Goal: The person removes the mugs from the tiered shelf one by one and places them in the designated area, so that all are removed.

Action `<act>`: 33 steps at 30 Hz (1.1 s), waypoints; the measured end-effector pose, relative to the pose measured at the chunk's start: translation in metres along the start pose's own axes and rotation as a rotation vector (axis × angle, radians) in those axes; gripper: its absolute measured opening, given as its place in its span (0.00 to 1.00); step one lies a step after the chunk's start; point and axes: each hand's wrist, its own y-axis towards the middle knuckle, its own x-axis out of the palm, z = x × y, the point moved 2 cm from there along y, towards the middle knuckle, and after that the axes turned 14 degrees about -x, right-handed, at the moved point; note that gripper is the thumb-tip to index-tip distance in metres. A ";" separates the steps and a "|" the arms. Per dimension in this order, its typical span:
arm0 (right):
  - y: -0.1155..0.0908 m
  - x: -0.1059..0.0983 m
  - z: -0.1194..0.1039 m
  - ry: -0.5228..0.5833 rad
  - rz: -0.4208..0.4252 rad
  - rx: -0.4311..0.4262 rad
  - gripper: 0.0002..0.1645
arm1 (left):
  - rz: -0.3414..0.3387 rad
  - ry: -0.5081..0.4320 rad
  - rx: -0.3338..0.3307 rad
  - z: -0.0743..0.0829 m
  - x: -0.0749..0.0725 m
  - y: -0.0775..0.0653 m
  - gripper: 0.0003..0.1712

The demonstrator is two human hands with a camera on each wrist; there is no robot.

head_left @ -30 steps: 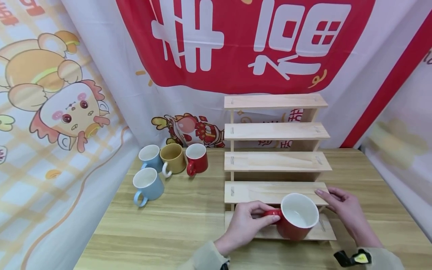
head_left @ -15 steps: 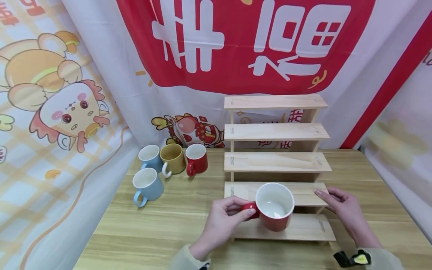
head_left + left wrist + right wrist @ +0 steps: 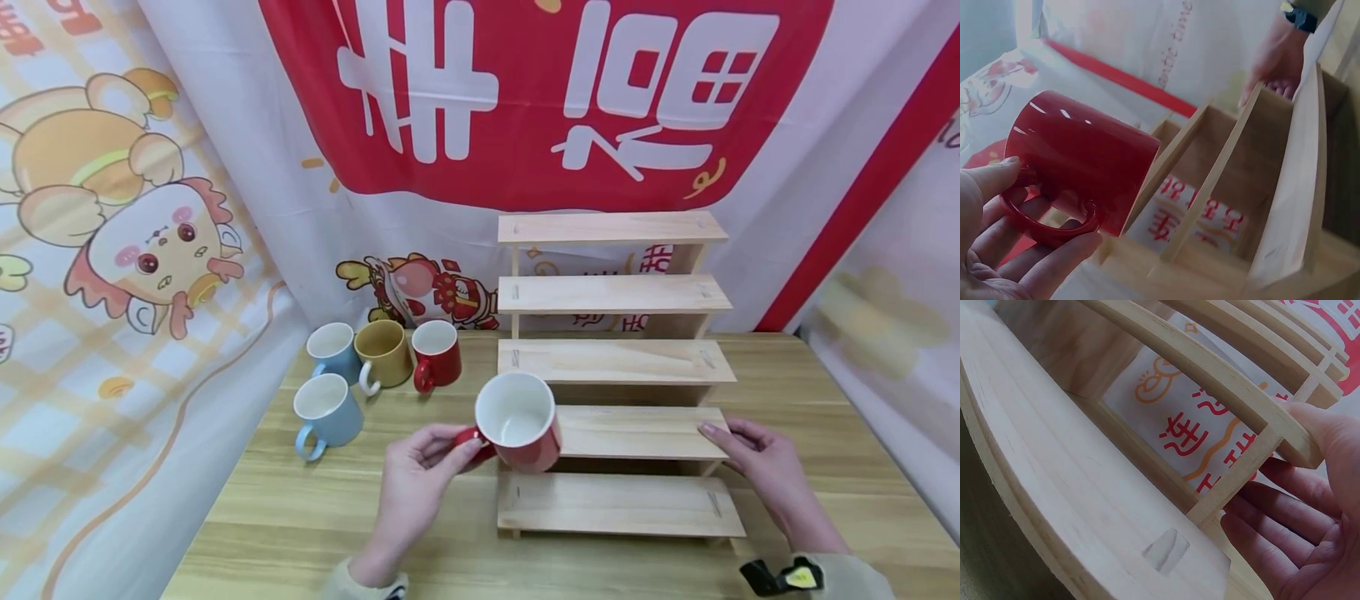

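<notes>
By its handle, a red mug [image 3: 534,457] with a white inside is held in my left hand [image 3: 412,487], raised over the left end of the lower shelf boards. The left wrist view shows the mug [image 3: 1079,147] tipped, thumb and fingers around the handle. A stepped wooden shelf [image 3: 622,504] stands on the table. Its second board from the bottom is gripped at the right end by my right hand [image 3: 772,475]. In the right wrist view, the thumb lies over the board's edge, with the fingers [image 3: 1291,528] beside and under it.
At the back left of the wooden table [image 3: 300,525] stand a red mug [image 3: 442,360], a yellow mug [image 3: 388,358] and two light blue mugs [image 3: 341,417]. Printed cloth [image 3: 225,108] hangs behind and along both sides.
My left hand has carried the red mug leftward and slightly back, from the shelf's right part to its left end. My right hand stays at the same board.
</notes>
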 end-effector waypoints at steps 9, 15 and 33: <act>0.000 0.001 -0.002 0.011 0.000 -0.003 0.28 | 0.157 -0.051 0.059 0.002 -0.043 0.001 0.08; -0.001 0.001 -0.002 0.002 -0.012 0.011 0.32 | 0.319 -0.074 0.047 -0.007 -0.072 0.000 0.09; -0.001 0.001 -0.001 -0.010 -0.017 0.033 0.37 | 0.650 -0.030 -0.087 -0.064 -0.129 0.008 0.16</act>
